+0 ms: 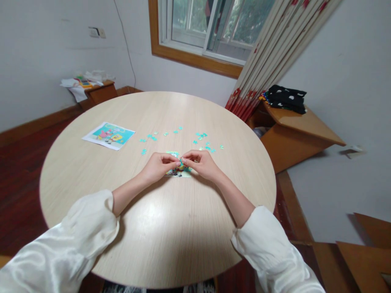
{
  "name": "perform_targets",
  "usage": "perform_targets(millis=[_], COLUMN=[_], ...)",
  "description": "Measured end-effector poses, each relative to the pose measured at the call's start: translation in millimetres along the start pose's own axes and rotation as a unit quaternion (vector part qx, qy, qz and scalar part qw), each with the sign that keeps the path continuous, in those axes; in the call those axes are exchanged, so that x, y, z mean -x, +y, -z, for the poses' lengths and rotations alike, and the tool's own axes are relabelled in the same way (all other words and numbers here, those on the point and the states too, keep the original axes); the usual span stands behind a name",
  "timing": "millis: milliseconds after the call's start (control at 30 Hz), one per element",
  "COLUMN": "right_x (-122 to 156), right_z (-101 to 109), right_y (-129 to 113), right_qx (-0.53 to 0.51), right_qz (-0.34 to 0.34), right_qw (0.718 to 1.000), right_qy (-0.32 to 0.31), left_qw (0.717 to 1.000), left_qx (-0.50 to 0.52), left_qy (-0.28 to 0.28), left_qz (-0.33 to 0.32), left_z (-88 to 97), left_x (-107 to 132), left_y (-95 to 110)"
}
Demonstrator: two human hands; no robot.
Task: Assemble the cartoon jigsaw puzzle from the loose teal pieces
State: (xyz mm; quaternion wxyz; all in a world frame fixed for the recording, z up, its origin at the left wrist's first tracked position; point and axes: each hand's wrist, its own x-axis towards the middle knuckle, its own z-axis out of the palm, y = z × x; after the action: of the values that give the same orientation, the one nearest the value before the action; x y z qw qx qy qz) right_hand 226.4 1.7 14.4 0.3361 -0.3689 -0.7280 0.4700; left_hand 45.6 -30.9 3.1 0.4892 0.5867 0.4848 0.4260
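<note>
A partly joined jigsaw puzzle (179, 175) lies flat on the table, largely covered by my hands. Above it, a small teal puzzle piece (181, 161) is pinched where my fingertips meet. My left hand (160, 165) comes in from the left, thumb and fingers closed on that piece. From the other side my right hand (203, 162) closes its thumb and forefinger on it too. Loose teal pieces (152, 137) are scattered beyond my left hand, and more loose pieces (201, 136) lie beyond my right.
A printed cartoon picture (111, 135) lies on the left of the round wooden table (159, 228). Behind the table's right edge stands a wooden cabinet (293, 138) with black patterned cloth (287, 99) on top. A small stand (100, 94) with papers is at the back left.
</note>
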Motion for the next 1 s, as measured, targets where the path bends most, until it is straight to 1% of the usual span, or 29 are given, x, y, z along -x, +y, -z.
perform_targets(millis=[133, 300, 433, 533, 667, 833, 900, 1000], right_x=[0.1, -0.5, -1.3, -1.8, -1.0, 2.9, 4.0, 4.2], right_z=[0.6, 2.9, 3.4, 4.3, 13.6, 35.5, 41.6, 45.3], right_y=[0.4, 1.1, 1.4, 2.2, 3.6, 3.8, 4.6, 6.8], right_qx=[-0.028, -0.061, -0.071, -0.081, -0.106, -0.080, -0.074, -0.075], right_qz=[-0.014, -0.017, -0.025, -0.035, -0.067, -0.134, -0.146, -0.158], right_qw=[1.000, 0.998, 0.997, 0.996, 0.991, 0.981, 0.979, 0.978], right_qy=[-0.004, -0.012, -0.016, -0.020, -0.043, -0.112, -0.120, -0.116], left_qw=[1.000, 0.999, 0.999, 0.999, 0.999, 0.995, 0.991, 0.985], left_qx=[-0.009, 0.019, 0.031, 0.022, -0.008, -0.098, -0.128, -0.158], left_qy=[-0.013, -0.033, -0.039, -0.041, -0.033, 0.002, 0.016, 0.030], left_qz=[0.000, 0.002, 0.001, 0.003, -0.002, -0.031, -0.044, -0.057], left_z=[-1.0, -1.0, -0.8, -0.9, -0.8, 0.5, 1.5, 2.9], left_x=[0.8, 0.6, 0.1, 0.1, 0.5, 0.5, 0.0, -0.1], left_y=[1.3, 0.4, -1.9, -2.1, 0.1, 2.1, 1.6, 0.4])
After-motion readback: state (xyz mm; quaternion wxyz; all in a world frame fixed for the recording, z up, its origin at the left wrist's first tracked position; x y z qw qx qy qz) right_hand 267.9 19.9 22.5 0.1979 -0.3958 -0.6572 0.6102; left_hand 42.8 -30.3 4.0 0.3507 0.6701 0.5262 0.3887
